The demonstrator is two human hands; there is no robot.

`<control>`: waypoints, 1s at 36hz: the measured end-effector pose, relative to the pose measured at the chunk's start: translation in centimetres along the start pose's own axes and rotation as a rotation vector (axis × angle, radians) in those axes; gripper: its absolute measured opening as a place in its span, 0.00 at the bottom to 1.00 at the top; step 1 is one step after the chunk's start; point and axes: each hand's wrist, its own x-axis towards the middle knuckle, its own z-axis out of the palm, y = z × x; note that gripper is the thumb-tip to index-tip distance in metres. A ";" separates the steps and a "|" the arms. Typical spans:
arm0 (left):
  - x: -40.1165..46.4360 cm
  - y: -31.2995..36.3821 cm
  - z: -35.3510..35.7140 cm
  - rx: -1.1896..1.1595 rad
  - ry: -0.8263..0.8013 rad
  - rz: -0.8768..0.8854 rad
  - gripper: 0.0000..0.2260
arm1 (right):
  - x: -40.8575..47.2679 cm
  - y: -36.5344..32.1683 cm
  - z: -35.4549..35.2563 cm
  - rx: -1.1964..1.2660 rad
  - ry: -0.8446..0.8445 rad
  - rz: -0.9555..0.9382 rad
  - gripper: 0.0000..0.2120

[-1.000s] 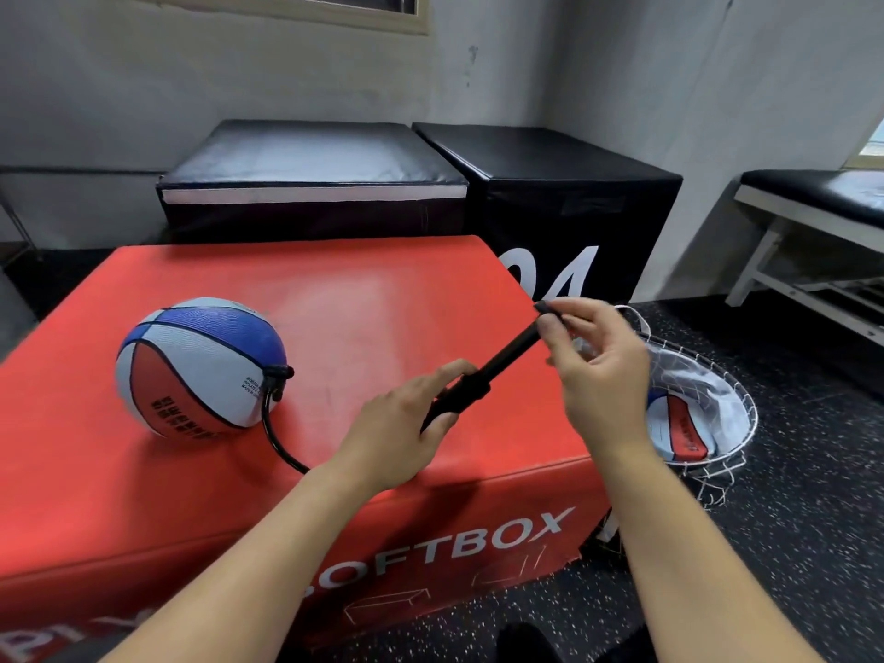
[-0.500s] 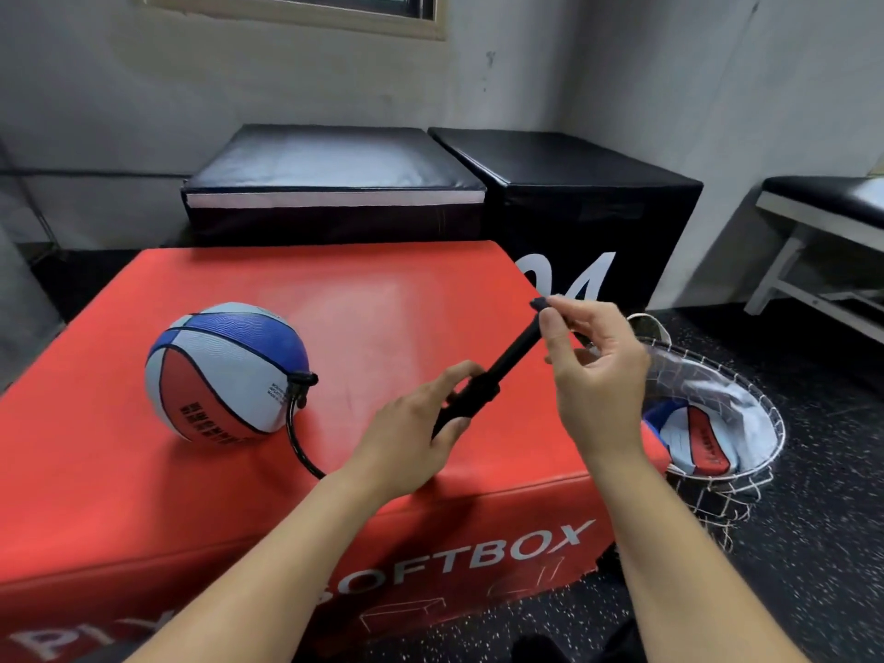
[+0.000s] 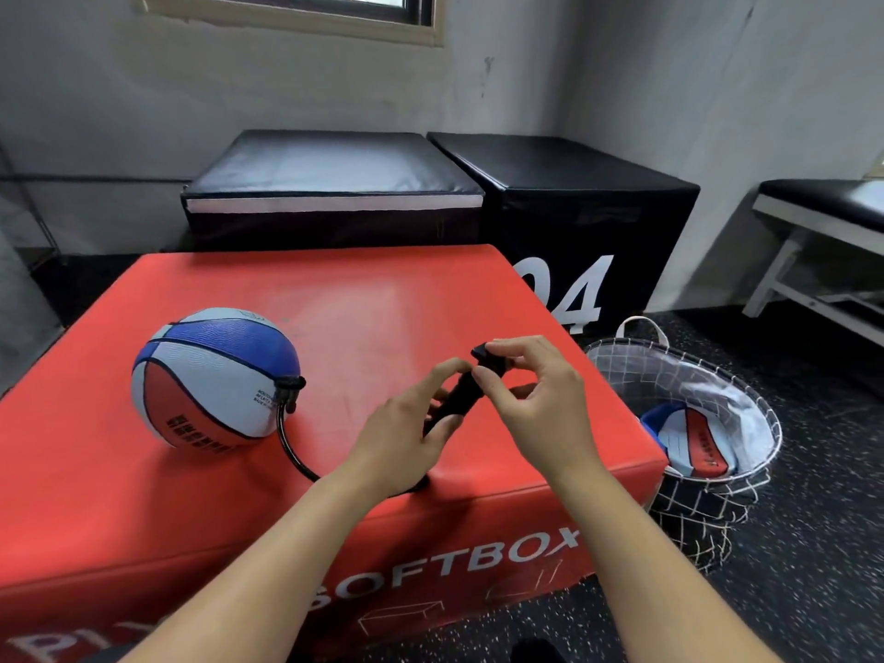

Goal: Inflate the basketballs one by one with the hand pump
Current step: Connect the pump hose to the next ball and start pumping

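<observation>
A ball point(image 3: 217, 378) in blue, red and pale panels sits on the left part of the red box point(image 3: 373, 299), which has "SOFTBOX" printed in white on its front face. A black hose point(image 3: 289, 445) is plugged into the ball's right side, curves down onto the box top and runs right, passing under the left hand point(image 3: 406, 435).

That hand is curled round the lower barrel of the black pump point(image 3: 461, 399), thumb on the near side, fingers wrapped over the far side. The pump slants up and to the right above the box. The right hand point(image 3: 535, 392) pinches the pump's handle end between thumb and fingertips, its other fingers loosely bent. The two hands are close together, nearly touching, so only a short part of the pump shows between them.

Behind the red box stand two black boxes point(image 3: 335, 184), the right one marked "04". On the floor just right of the red box is a wire basket point(image 3: 746, 490) with a cloth lining, holding a second ball point(image 3: 689, 440) of the same colours. At the far right edge stands a bench point(image 3: 823, 217) with a black pad and white frame.
</observation>
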 end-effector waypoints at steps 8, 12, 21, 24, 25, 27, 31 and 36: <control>0.0 1.1 0.7 0.160 -0.037 0.054 0.29 | 0.3 0.4 -3.6 0.000 0.060 0.061 0.10; -0.1 1.4 0.9 0.223 -0.063 0.082 0.28 | 1.0 -0.2 -6.0 0.150 0.260 0.116 0.07; -0.3 1.2 0.6 0.235 -0.072 0.102 0.28 | 1.5 -0.3 -6.6 0.181 0.387 0.109 0.11; -0.3 0.9 0.3 0.196 -0.069 0.079 0.28 | 1.5 -0.6 -5.4 0.158 0.320 0.062 0.09; -0.3 0.9 0.2 0.181 -0.065 0.073 0.28 | 1.5 -0.7 -5.0 0.152 0.296 0.054 0.08; -0.3 0.9 0.1 0.149 -0.054 0.061 0.29 | 1.4 -1.0 -4.0 0.139 0.250 0.044 0.07; -0.4 0.4 -0.2 0.089 -0.030 0.038 0.29 | 1.3 -1.3 -2.1 0.120 0.158 0.020 0.08; -0.3 -0.2 -0.4 0.025 0.004 0.016 0.30 | 1.1 -1.2 -0.5 0.057 0.039 0.002 0.10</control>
